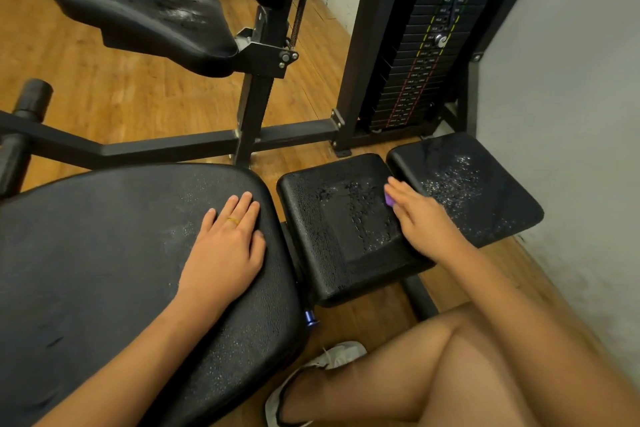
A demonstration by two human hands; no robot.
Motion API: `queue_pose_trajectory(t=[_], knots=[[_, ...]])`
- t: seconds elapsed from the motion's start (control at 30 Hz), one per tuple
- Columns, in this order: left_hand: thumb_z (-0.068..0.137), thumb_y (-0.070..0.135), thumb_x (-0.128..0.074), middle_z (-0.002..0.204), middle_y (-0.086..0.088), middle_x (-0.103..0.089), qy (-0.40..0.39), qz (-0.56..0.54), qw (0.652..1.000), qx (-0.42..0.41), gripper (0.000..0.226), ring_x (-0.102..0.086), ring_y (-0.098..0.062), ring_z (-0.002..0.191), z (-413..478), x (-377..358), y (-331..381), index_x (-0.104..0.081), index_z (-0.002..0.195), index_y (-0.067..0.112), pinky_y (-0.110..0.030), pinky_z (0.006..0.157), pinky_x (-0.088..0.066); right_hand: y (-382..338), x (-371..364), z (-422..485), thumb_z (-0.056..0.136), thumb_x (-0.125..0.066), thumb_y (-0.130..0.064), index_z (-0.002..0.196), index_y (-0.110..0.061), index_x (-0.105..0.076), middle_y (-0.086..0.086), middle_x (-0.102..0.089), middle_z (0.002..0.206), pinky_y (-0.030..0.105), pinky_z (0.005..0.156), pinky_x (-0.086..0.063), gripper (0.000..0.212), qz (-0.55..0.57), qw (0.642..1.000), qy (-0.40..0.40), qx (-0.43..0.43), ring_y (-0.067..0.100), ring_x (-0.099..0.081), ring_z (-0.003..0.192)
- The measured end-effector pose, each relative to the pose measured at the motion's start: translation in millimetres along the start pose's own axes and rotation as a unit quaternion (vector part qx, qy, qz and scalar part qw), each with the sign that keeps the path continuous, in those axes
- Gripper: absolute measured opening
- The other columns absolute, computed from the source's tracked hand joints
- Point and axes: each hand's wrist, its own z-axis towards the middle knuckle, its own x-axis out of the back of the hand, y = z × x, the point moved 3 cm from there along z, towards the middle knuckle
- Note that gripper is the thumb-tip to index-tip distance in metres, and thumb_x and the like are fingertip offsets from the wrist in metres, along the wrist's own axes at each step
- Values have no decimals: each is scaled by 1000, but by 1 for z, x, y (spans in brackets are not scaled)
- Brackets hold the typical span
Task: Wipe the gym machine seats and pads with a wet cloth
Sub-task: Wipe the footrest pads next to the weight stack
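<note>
Purple cloth [388, 200]: I see only a sliver, under my right fingers, at the middle pad's [339, 225] right edge.
Right hand [420, 218]: fingers straight, pressed flat over the cloth.
Left hand [225, 246]: spread flat on the seat [104, 253], holding nothing.
Right pad [467, 184]: beaded wet, just beside the right hand.

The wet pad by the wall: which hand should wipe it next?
Probably the right. The right hand presses the purple cloth on the middle pad, beside the wall pad. The left hand rests flat on the big seat, without a cloth.
</note>
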Motion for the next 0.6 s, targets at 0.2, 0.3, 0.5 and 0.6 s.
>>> queue_pose_trajectory(t=[0.2,0.3,0.5,0.6], knots=[[95,41,-18,161,-5,-29,-5,5,1000,-2,66,-22,-22,150,-2,1,0,-37,152,13,-45,122,-17,-17,0,97,106,-36,-17,151,-19,-36,-5,-26,161,50,118,-24,45,-19,999,-31,9,19,-20,150],[96,42,-17,162,-4,-28,-6,5,1000,3,67,-20,-21,151,-4,2,-2,-35,153,14,-44,122,-16,-16,-2,68,105,-38,-16,153,-21,-34,-8,-24,161,49,118,-22,48,-6,999,-29,21,14,-16,150],[96,41,-20,160,-5,-31,0,11,1000,-2,65,-24,-22,150,-1,2,-5,-38,151,13,-46,121,-19,2,-4,-55,103,-45,-14,148,-22,-42,-15,-30,155,22,117,-18,46,22,999,0,34,3,-16,147],[96,42,-20,160,-6,-31,0,5,1000,5,66,-24,-22,150,-3,0,-10,-38,152,13,-46,121,-19,0,-10,-51,104,-43,-15,149,-23,-40,-17,-27,156,21,117,-17,46,24,999,-21,19,2,-14,147]])
